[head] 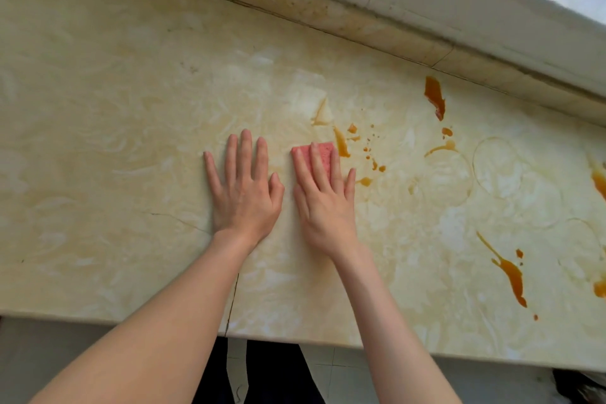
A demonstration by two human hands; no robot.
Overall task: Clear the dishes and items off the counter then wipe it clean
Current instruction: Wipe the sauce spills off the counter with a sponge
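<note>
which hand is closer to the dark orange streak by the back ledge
Right. The right hand, flat on the pink sponge, lies down and left of the dark orange streak; the left hand rests flat on the counter farther left still.

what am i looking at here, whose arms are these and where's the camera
This is no machine: a person wears a camera on the head, so the single picture looks down along their own bare arms. The left hand lies flat on the marbled counter. The right hand presses a pink sponge down with straight fingers. To its right are orange-brown spills and faint ring marks. No dishes show. A window ledge runs along the back.
</note>
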